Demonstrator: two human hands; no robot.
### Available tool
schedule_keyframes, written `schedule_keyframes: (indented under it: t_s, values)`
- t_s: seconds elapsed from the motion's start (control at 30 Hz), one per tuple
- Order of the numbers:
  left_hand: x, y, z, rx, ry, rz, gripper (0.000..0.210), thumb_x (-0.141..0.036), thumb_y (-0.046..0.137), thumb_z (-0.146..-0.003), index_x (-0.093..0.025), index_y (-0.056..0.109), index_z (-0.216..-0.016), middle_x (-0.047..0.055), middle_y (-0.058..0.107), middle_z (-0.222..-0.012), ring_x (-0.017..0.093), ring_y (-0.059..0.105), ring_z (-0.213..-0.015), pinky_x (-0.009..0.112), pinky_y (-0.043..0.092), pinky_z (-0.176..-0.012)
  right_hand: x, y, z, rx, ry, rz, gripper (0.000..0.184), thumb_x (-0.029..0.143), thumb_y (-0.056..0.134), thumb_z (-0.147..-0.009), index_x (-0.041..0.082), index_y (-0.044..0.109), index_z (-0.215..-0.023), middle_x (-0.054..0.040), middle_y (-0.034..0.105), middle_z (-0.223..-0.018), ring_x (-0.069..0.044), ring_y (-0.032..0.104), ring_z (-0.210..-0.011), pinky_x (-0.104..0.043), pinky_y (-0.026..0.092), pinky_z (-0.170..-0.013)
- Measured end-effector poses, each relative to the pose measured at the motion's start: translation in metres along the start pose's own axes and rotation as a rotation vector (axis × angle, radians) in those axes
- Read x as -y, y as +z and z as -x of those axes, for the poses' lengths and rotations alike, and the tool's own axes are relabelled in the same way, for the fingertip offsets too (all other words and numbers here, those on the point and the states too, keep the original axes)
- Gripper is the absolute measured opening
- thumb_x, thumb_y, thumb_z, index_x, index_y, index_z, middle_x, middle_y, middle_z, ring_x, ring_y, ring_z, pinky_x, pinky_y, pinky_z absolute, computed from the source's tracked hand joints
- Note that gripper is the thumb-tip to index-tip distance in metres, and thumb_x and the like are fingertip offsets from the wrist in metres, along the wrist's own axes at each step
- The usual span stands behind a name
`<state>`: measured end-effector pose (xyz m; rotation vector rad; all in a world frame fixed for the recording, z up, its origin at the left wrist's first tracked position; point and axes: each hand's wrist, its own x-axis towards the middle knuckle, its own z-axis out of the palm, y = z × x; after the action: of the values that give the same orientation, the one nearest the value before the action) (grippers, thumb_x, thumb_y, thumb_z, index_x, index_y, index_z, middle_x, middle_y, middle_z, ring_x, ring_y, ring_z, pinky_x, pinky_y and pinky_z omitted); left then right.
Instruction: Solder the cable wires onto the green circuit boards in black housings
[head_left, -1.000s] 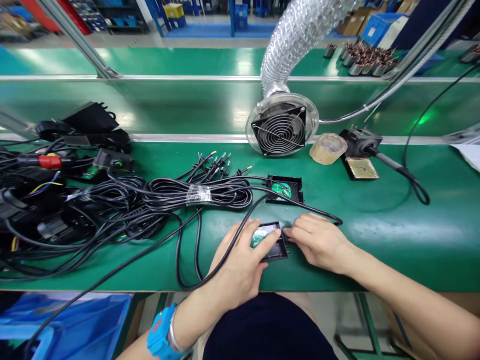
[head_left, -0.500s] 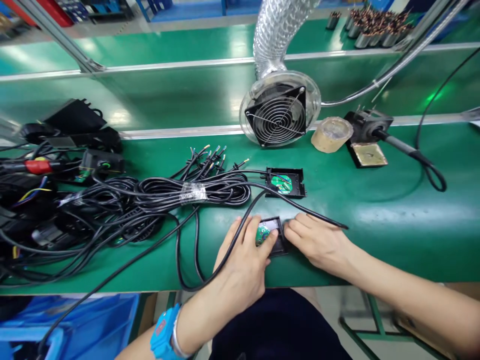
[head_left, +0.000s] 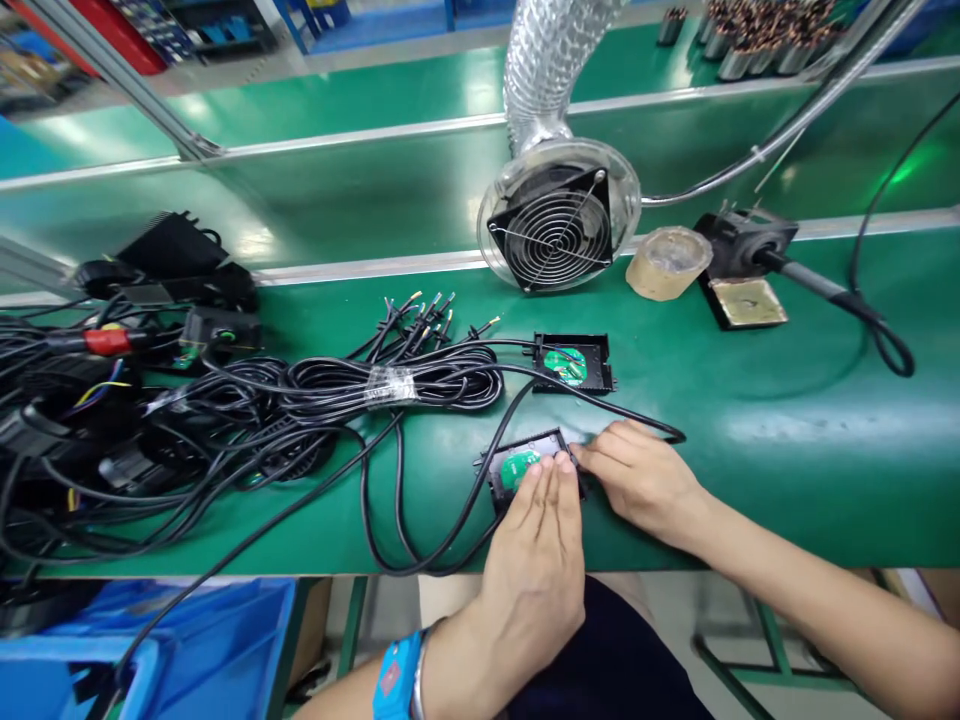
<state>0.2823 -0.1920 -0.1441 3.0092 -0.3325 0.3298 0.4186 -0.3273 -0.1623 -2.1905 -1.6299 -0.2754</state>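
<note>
A small black plastic housing (head_left: 496,490) lies near the bench's front edge, tilted slightly, with a round green circuit board (head_left: 517,467) inside. My left hand (head_left: 534,580) rests over its front right part, fingers stretched straight and side by side, hiding that corner. At the housing's right edge, my right hand (head_left: 641,480) has its fingers curled and thumb and forefinger close together; whatever is between them is hidden. Behind stands a second black housing (head_left: 596,362), its own green board (head_left: 564,366) inside. A black cable (head_left: 450,535) loops past the left side of the front housing.
A taped bundle of black cables (head_left: 390,384) and a heap of black devices (head_left: 161,250) fill the left. A fan (head_left: 556,240) with a foil duct (head_left: 555,70) stands behind, beside a tape roll (head_left: 667,265) and a soldering iron (head_left: 817,285) in its stand.
My left hand has shifted from the housing's left side to its front right, fingers now straightened, uncovering the board. My right hand stays at the right edge.
</note>
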Motion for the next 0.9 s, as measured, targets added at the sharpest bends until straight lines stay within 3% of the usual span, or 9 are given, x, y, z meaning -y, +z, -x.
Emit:
schedule_keyframes:
  t_s: [0.17,0.27,0.4,0.5,0.6,0.77,0.9]
  values:
    - [0.024,-0.025,0.015,0.018,0.046,0.198,0.058,-0.009,0.04,-0.085,0.0,0.026,-0.14,0.018,0.037,-0.145,0.028,0.02,-0.14,0.047,0.031,-0.113,0.007,-0.017,-0.007,0.022,0.033,-0.1,0.022,0.013,0.044,-0.09,0.014,0.062,-0.103,-0.0066,0.06,-0.083,-0.015,0.052,-0.078,-0.03,0.045,-0.074]
    - [0.042,-0.036,0.036,-0.013,-0.117,0.245,0.053,-0.009,0.043,-0.086,-0.009,0.03,-0.138,0.015,0.042,-0.141,0.025,0.029,-0.137,0.043,0.038,-0.109,0.024,-0.025,-0.023,-0.014,0.036,-0.186,0.026,0.011,0.048,-0.085,0.013,0.058,-0.108,-0.0099,0.06,-0.096,-0.02,0.052,-0.09,-0.034,0.045,-0.082]
    - [0.059,-0.041,0.049,0.088,-0.365,0.383,0.031,-0.024,0.048,-0.089,-0.016,0.046,-0.119,0.009,0.062,-0.111,0.02,0.062,-0.099,0.034,0.053,-0.085,0.04,-0.013,-0.049,0.108,-0.071,-0.367,0.021,0.01,0.043,-0.083,0.013,0.059,-0.096,-0.0086,0.058,-0.088,-0.018,0.05,-0.083,-0.033,0.045,-0.077]
    - [0.064,-0.05,0.035,0.242,-0.416,0.535,0.014,-0.018,0.042,-0.09,-0.019,0.051,-0.101,0.003,0.065,-0.09,0.015,0.063,-0.08,0.027,0.052,-0.072,0.038,-0.001,-0.06,0.155,-0.039,-0.471,0.014,0.015,0.045,-0.083,0.013,0.056,-0.091,-0.0074,0.056,-0.082,-0.017,0.049,-0.079,-0.032,0.044,-0.073]
    - [0.069,-0.06,0.011,0.328,-0.419,0.516,0.014,-0.017,0.039,-0.09,-0.019,0.052,-0.093,0.003,0.064,-0.081,0.017,0.064,-0.077,0.028,0.049,-0.069,0.035,0.003,-0.061,0.179,0.032,-0.5,0.01,0.019,0.047,-0.085,0.013,0.055,-0.089,-0.0067,0.055,-0.081,-0.017,0.049,-0.078,-0.031,0.043,-0.072]
    - [0.082,-0.069,-0.017,0.452,-0.312,0.231,0.022,-0.033,0.046,-0.09,-0.017,0.058,-0.082,0.007,0.067,-0.071,0.024,0.065,-0.067,0.032,0.045,-0.06,0.033,0.001,-0.06,0.224,0.043,-0.512,0.014,0.013,0.046,-0.082,0.012,0.058,-0.091,-0.0071,0.057,-0.08,-0.017,0.049,-0.077,-0.032,0.043,-0.073]
    - [0.084,-0.068,-0.023,0.445,-0.147,0.191,0.013,-0.021,0.047,-0.087,-0.018,0.059,-0.083,0.003,0.066,-0.071,0.021,0.064,-0.065,0.029,0.042,-0.057,0.032,0.003,-0.061,0.208,0.017,-0.56,0.019,0.01,0.049,-0.076,0.012,0.062,-0.09,-0.0087,0.059,-0.084,-0.019,0.053,-0.082,-0.034,0.046,-0.077]
